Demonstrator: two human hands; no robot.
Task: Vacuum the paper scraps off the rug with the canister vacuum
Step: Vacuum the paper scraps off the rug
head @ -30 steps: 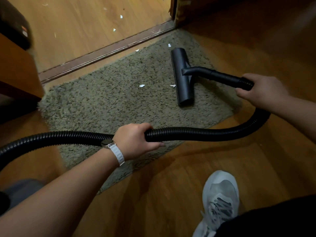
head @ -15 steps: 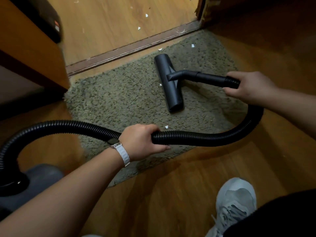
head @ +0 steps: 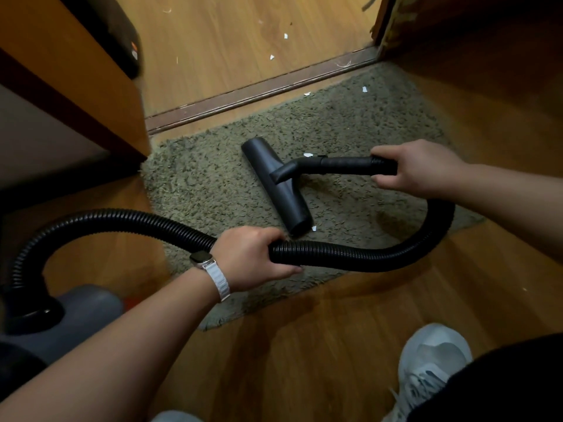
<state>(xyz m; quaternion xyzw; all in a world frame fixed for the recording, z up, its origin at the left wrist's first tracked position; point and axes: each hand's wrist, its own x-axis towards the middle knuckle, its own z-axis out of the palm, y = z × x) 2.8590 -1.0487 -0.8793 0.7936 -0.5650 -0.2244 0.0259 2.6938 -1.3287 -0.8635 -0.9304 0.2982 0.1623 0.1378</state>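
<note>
A shaggy olive rug (head: 350,126) lies on the wood floor before a door threshold. The black floor nozzle (head: 278,187) rests flat on the rug's middle. My right hand (head: 417,169) grips the black wand just behind the nozzle. My left hand (head: 253,257) grips the ribbed black hose (head: 350,255), which loops from the wand back to the grey canister (head: 76,315) at lower left. White paper scraps lie on the rug: one beside the wand (head: 308,154), one at the nozzle's near end (head: 313,228), two near the far edge (head: 364,89).
A wooden cabinet (head: 76,86) stands at the left, close to the rug's corner. The brown threshold strip (head: 259,89) crosses behind the rug, with more scraps (head: 272,57) on the floor beyond. A door frame (head: 384,25) rises at back right. My grey shoe (head: 432,363) stands at bottom right.
The nozzle has slid left and toward me across the rug. The scraps that lay left of the nozzle no longer show. The canister has come into view. Both hands keep their grips.
</note>
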